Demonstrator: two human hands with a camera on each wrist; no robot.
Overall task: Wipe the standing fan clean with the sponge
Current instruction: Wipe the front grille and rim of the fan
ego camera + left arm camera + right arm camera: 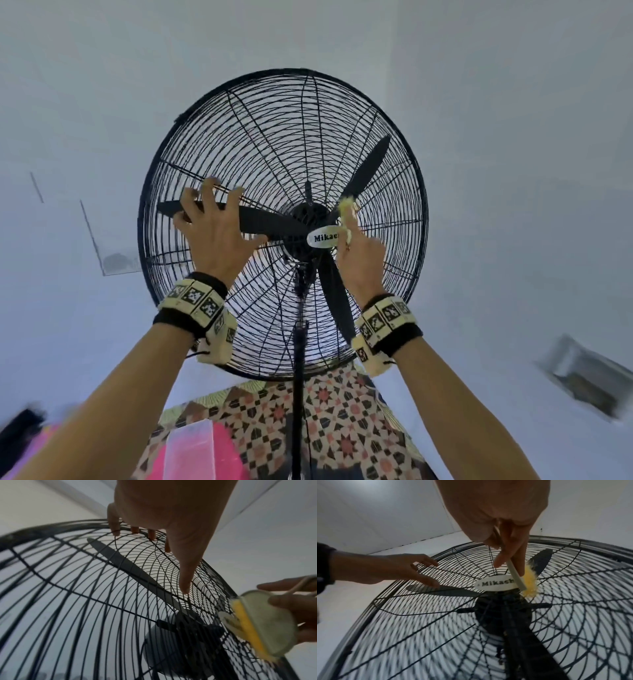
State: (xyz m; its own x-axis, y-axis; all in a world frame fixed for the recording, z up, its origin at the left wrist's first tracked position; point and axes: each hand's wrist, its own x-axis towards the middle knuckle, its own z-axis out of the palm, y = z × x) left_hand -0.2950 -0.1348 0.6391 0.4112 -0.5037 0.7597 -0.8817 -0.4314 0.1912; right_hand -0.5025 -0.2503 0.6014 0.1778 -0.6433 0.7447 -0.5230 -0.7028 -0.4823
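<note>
Nearest, two bare forearms raised, each with a marker-printed wristband; below and between them, patterned cloth [342, 428] and a clear plastic box [190, 448] on something pink.

Farther up, left hand [215, 236] spread wide, fingers straight, fingertips [115, 531] touching the wires of the black grille [239, 144] left of the hub, thumb [184, 582] stretched toward the centre; holding nothing, only resting on the cage over the left blade [260, 222].

Right hand [359, 257] just right of the hub, fingers pinching the sponge [524, 580]: a pale flat pad with a yellow fuzzy face, held edge-on, yellow side pressed to the grille wires beside the white oval badge [323, 236] reading "Mikac..."; sponge touching the badge's right edge, well apart from the left hand, hub between the two hands.

Behind the wires, three dark blades on a black hub [305, 219]; under the cage, black pole [298, 394] of the standing fan [394, 144] running down past the cloth.

Farthest, plain pale wall and ceiling, a blurred boxy shape [582, 373] at right.
</note>
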